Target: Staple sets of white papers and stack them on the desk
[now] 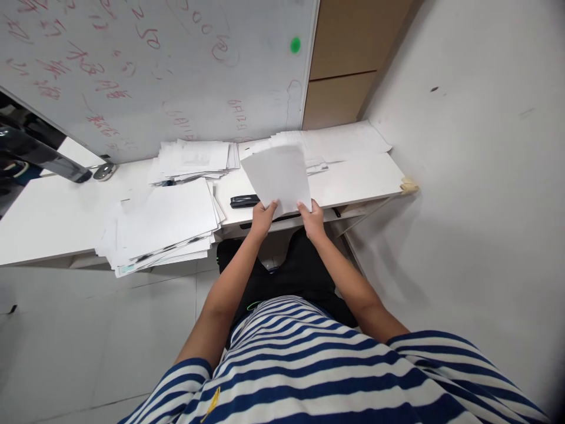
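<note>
My left hand [263, 218] and right hand [312, 219] are pinching a paper sheet [279, 176] by its near edge; it is extending beyond them. Left of both, a paper pile [165, 218] is overhanging the worktop [362, 178], risking spilling if bumped.

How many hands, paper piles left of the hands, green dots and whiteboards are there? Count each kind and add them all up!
Hands: 2, left hand and right hand, both holding the paper
Paper piles left of them: 2, front pile and back pile
Green dot: 1
Whiteboard: 1
Total: 6
</note>
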The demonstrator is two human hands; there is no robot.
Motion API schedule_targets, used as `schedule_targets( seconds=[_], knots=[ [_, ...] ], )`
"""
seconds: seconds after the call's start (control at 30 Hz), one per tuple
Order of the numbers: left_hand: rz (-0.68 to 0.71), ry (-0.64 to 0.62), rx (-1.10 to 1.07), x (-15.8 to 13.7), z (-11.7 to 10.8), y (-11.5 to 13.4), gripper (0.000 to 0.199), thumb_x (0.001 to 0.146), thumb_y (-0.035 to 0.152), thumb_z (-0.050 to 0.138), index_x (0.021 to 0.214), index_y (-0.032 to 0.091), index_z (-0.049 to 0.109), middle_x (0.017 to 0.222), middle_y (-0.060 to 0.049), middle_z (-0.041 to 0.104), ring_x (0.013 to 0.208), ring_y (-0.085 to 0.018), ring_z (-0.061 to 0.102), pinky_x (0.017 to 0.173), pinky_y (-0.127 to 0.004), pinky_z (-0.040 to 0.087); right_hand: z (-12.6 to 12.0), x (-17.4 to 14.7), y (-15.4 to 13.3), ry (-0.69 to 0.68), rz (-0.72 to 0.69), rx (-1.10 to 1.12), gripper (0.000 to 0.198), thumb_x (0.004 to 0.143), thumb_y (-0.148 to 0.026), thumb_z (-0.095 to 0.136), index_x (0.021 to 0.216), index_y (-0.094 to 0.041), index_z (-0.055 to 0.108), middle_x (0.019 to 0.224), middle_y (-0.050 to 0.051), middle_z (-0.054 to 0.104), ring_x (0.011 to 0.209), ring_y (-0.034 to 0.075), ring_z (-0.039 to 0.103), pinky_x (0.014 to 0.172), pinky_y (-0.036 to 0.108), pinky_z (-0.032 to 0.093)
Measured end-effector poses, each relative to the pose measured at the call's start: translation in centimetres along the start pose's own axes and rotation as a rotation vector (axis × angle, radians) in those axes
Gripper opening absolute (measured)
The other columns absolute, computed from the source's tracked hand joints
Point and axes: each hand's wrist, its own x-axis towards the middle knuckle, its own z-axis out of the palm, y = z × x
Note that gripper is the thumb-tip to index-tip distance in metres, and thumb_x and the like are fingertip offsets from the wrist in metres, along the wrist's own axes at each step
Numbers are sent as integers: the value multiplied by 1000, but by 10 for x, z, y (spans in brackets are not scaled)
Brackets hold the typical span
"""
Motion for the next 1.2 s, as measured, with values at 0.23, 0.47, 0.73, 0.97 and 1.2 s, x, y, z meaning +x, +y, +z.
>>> schedule_targets(
  seconds=[0.23, 0.47, 0.73, 0.97, 1.2],
  knots=[
    [-264, -95, -144, -31, 26, -14, 41, 74, 42, 79, 101, 13, 71, 109, -14, 75, 96, -25, 71, 91, -42, 55, -5, -34, 20, 118, 189, 166, 45, 75, -52, 70, 104, -18, 65, 106, 8, 75, 92, 22, 72, 85, 37, 58],
    [-51, 9, 215, -24, -15, 0, 47, 91, 47, 59, 126, 16, 61, 120, -15, 70, 95, -23, 71, 89, -42, 55, -71, -35, 44, 271, 191, -24, 36, 74, -44, 66, 98, -18, 69, 104, 7, 77, 95, 23, 72, 81, 36, 60],
    [425, -58, 1028, 27, -86, 9, 54, 89, 42, 62, 138, 22, 56, 151, -14, 50, 150, -34, 31, 124, -53, 18, -98, -34, 18, 282, 224, 58, 30, 66, -34, 71, 92, -19, 71, 91, 4, 78, 82, 21, 73, 77, 35, 60],
    [477, -123, 1058, 34, -98, 0, 42, 94, 39, 54, 132, 23, 58, 149, -11, 54, 151, -31, 32, 123, -52, 21, -82, -35, 8, 110, 311, 101, 29, 64, -34, 75, 90, -20, 72, 84, 2, 78, 74, 21, 72, 76, 36, 59],
    [487, -145, 1032, 30, -102, 3, 41, 94, 40, 55, 132, 24, 58, 149, -10, 54, 151, -30, 32, 124, -52, 22, -72, -31, 10, -21, 351, 30, 29, 66, -37, 75, 88, -18, 71, 84, 4, 78, 71, 21, 71, 71, 35, 57]
  ],
)
